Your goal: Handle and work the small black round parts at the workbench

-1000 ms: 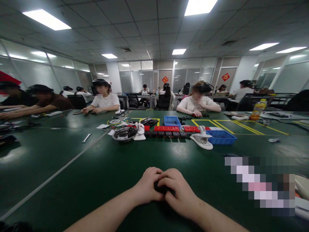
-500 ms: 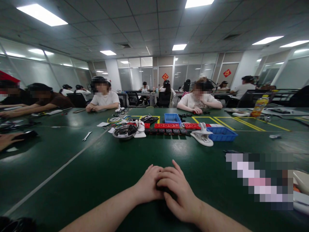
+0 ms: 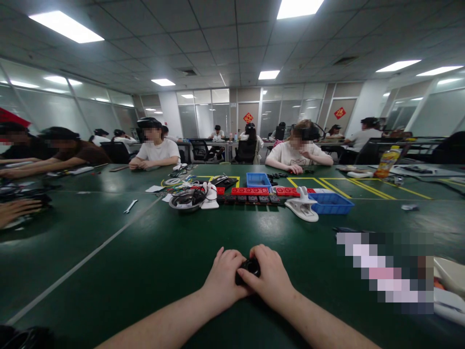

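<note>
Low over the near middle of the green table [image 3: 163, 271], my left hand [image 3: 225, 272] and my right hand [image 3: 271, 275] meet around a small black round part [image 3: 251, 266]. A dark ring-like opening shows on its top between my fingers; its sides and underside are covered, so its exact kind is unclear. The left fingers curl about its left side. On the other side, my right thumb lies across its near edge and the right fingers bend over the far right.
Beyond my hands lie red and black socket strips [image 3: 250, 191], a metal bowl of cables [image 3: 186, 199], a white clip base [image 3: 302, 206] and a blue bin [image 3: 332, 203]. An open-end wrench [image 3: 130, 206] lies leftward. A bottle [image 3: 387, 162] stands far right. Co-workers sit around.
My right hand, which lay over the left hand and the black part, has shifted to the right side, uncovering the part's round top. At far left, another person's hand has moved slightly.
</note>
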`<control>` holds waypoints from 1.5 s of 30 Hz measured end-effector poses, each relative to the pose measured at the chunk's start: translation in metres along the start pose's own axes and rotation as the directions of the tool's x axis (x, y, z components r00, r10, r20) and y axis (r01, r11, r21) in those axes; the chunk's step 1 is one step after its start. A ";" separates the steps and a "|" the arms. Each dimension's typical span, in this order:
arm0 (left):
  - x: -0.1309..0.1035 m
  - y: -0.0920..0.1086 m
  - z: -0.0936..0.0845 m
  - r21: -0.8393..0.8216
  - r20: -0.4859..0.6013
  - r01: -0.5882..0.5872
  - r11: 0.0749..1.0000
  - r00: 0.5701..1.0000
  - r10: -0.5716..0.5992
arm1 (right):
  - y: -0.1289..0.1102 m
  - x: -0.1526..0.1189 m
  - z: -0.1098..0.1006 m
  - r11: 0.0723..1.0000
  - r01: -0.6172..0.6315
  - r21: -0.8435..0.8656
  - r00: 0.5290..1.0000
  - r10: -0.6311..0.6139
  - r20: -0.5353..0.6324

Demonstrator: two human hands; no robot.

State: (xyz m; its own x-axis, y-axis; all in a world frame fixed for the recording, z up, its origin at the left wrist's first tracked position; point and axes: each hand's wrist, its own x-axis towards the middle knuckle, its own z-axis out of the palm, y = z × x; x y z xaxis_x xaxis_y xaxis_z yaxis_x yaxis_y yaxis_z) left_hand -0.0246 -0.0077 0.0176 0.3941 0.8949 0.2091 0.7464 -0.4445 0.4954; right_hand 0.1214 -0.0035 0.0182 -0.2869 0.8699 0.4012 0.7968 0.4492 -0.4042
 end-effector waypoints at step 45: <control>0.028 -0.010 0.011 -0.002 -0.022 -0.028 1.000 0.999 0.028 | 0.042 0.003 0.017 0.758 -0.115 0.642 0.928 0.313 -0.203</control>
State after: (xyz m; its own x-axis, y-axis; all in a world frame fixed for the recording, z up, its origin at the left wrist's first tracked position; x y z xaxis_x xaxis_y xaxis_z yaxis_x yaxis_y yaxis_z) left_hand -0.0148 0.0211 0.0089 0.4028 0.8828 0.2415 0.7340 -0.4692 0.4909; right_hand 0.1448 0.0208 -0.0115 0.0908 0.9065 0.4124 0.2956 0.3709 -0.8804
